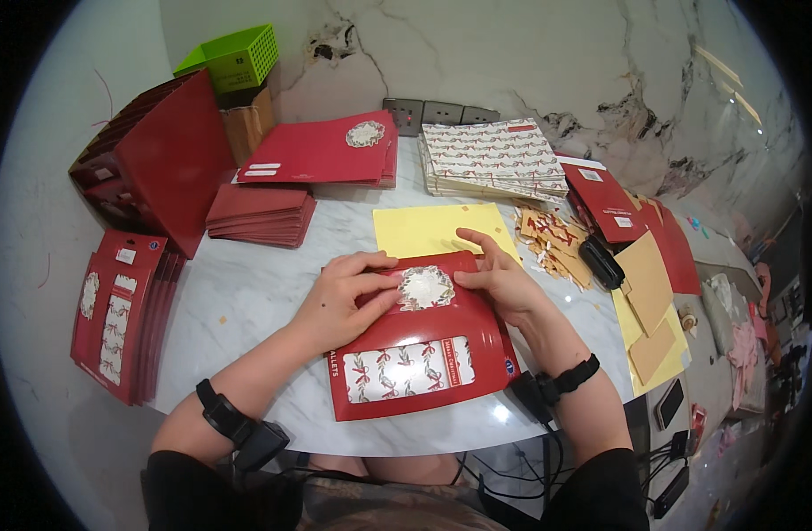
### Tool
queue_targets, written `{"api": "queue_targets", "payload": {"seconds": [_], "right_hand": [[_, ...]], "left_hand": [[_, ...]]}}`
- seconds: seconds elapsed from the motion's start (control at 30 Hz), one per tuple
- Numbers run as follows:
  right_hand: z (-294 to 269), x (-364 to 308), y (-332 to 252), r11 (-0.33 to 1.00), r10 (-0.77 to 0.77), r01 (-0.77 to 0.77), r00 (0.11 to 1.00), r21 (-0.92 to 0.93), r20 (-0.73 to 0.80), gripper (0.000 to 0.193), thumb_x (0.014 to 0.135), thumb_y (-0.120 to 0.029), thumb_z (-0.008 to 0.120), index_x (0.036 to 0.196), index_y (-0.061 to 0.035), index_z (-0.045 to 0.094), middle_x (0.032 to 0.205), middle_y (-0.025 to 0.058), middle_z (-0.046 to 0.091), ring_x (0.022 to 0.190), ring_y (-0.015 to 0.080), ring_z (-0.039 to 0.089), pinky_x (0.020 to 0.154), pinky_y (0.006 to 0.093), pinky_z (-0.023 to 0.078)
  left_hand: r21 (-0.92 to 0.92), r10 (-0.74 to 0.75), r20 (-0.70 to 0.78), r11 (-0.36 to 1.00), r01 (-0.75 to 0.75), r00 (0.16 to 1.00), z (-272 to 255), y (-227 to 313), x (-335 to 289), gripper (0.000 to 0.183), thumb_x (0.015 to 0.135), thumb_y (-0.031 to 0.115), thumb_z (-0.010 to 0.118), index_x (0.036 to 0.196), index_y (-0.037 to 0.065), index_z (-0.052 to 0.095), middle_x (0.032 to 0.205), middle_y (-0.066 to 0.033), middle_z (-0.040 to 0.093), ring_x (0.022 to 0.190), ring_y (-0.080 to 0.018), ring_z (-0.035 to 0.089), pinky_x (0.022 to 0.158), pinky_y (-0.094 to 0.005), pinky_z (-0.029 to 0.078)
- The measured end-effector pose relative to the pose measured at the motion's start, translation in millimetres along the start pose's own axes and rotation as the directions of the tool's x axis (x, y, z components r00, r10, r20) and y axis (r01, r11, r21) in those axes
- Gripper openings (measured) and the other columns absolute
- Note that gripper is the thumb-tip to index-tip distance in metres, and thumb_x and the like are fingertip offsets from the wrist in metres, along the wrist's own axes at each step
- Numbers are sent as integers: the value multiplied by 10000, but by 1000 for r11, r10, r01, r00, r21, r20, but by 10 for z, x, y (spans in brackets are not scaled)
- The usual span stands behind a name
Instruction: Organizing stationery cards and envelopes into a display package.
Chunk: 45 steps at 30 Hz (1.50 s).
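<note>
A glossy red printed packet (397,327) lies in front of me at the table's near side. Its upper part has a white wreath-shaped panel (426,288), and its lower part shows a white strip patterned with ribbons and leaves. At the packet's upper left my left hand (348,296) holds it, the thumb and a fingertip close together by the panel's left edge. My right hand (503,279) grips the upper right edge, thumb on the front near the panel and index finger sticking up. Its other fingers are partly hidden.
Behind the packet lies a yellow sheet (441,227). Red sleeves (308,150), small red folded pieces (260,215) and patterned cards (490,155) are stacked farther back. Finished-looking packets (118,310) stand at left. Tan scraps (552,239) and a black case (601,262) are at right.
</note>
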State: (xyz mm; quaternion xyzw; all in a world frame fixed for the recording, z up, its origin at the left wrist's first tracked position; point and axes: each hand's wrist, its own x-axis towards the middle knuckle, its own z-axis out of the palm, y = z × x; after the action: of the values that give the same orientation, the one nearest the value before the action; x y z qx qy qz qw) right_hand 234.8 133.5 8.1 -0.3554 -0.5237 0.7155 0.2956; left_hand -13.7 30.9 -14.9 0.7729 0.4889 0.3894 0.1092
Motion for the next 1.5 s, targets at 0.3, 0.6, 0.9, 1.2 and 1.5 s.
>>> {"api": "queue_targets", "payload": {"seconds": [0.3, 0.6, 0.9, 1.2, 1.5], "right_hand": [[-37, -77, -194, 990, -139, 138, 984, -17, -112, 645, 899, 76, 575, 1457, -83, 295, 1171, 168, 626, 1014, 201, 649, 859, 322, 545], [35, -84, -150, 955, -297, 297, 955, -7, 17, 632, 932, 54, 549, 1475, -85, 255, 1224, 160, 610, 1079, 181, 622, 906, 314, 523], [127, -90, -163, 978, -204, 207, 960, -4, -194, 747, 810, 16, 750, 1379, -19, 267, 1069, 198, 676, 949, 206, 678, 779, 316, 579], [136, -44, -79, 953, -301, 278, 921, -121, -249, 737, 756, 24, 791, 1302, -21, 299, 1008, 174, 672, 862, 205, 687, 731, 301, 578], [237, -42, -94, 948, -319, 312, 902, -71, -293, 755, 765, 9, 792, 1313, -26, 273, 991, 172, 660, 854, 201, 684, 696, 305, 578]], "left_hand": [[-749, -454, 16, 585, 312, 891, -73, -74, 32, 664, 983, 132, 579, 1521, 68, 195, 1384, -118, 474, 1210, -173, 522, 1051, -320, 398], [-759, -474, -14, 578, 299, 880, -69, 49, 44, 704, 984, 72, 554, 1548, 107, 133, 1409, -122, 448, 1199, -161, 524, 996, -305, 457], [-755, -506, -144, 611, 236, 850, -34, 52, 56, 656, 977, 51, 540, 1523, 104, 181, 1369, -137, 480, 1162, -165, 552, 964, -306, 486], [-654, -426, -193, 728, 208, 884, 34, 130, 68, 634, 937, 2, 589, 1451, 94, 229, 1244, -128, 543, 1077, -157, 593, 901, -306, 522], [-698, -460, -236, 693, 180, 856, 27, 170, 81, 616, 935, 11, 597, 1441, 83, 252, 1225, -122, 542, 1078, -159, 583, 910, -296, 513]]}}
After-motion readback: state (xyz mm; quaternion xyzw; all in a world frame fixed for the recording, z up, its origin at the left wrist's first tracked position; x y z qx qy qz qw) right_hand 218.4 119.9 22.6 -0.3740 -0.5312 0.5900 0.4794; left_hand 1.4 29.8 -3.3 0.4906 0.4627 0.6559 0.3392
